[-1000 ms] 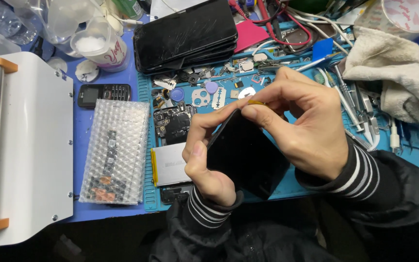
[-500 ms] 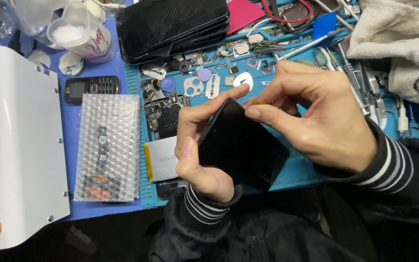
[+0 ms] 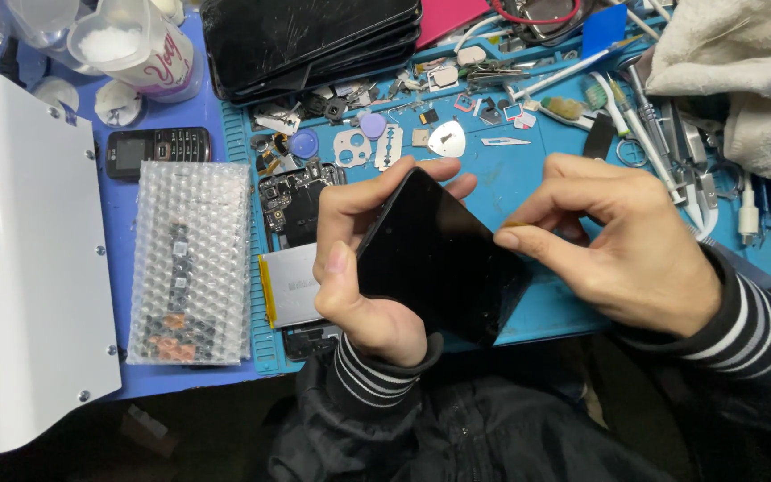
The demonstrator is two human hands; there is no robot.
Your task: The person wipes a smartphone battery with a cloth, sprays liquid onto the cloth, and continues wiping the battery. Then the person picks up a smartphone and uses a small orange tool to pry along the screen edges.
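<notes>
Holding a black phone screen (image 3: 439,259) tilted over the blue work mat (image 3: 528,183), the left hand (image 3: 363,268) wraps its fingers around the left edge, thumb on the front, fingertips curled over the top corner. Screen sits in mid-frame, above the mat's front edge and just over the person's lap, glass side up and dark. Right hand (image 3: 622,245) is at the screen's right edge, thumb and forefinger pinched narrow on a small thin yellowish pick (image 3: 518,224); pick tip is touching or just beside the edge, cannot tell which. Both wrists show striped cuffs.

Left of the hands on the mat: a silver flat battery (image 3: 289,286) partly under the left hand, and an opened phone body with circuit board (image 3: 294,201) just above it. Further left, off the mat, a bubble-wrap pouch (image 3: 191,263) with small parts inside, a small black keypad phone (image 3: 158,147) above it, and a white machine cover (image 3: 24,259) at the left border. Top of frame: stack of cracked black screens (image 3: 310,36), plastic cup with white powder (image 3: 136,49), scattered picks, blades and small metal pieces. Right side: row of tweezers and screwdrivers (image 3: 662,125), beige cloth (image 3: 742,67) in the corner.
</notes>
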